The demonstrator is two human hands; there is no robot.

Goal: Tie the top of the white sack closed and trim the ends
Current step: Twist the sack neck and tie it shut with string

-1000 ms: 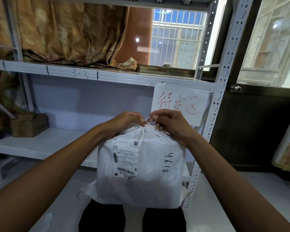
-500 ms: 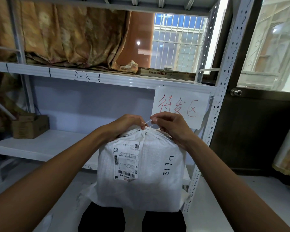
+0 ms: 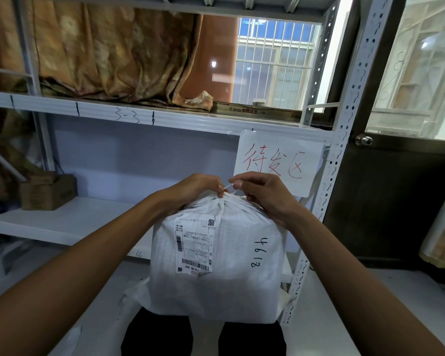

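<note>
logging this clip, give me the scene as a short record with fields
sack: white sack, upright against the person's legs, neck gathered
tie: thin white tie running between the two hands above the neck
left hand: left hand gripping the gathered neck and one tie end
right hand: right hand pinching the other tie end
label: shipping label on the sack front
marking: 4613 handwritten
cutter: none in view

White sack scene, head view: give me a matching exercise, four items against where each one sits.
Items:
1. shipping label
2. cardboard box
3. paper sign
4. white tie

Places:
A. hanging from the shelf edge
B. between the two hands' fingertips
C. on the sack's front
D. on the lower shelf, far left

Pairs: 1-C, 2-D, 3-A, 4-B
</note>
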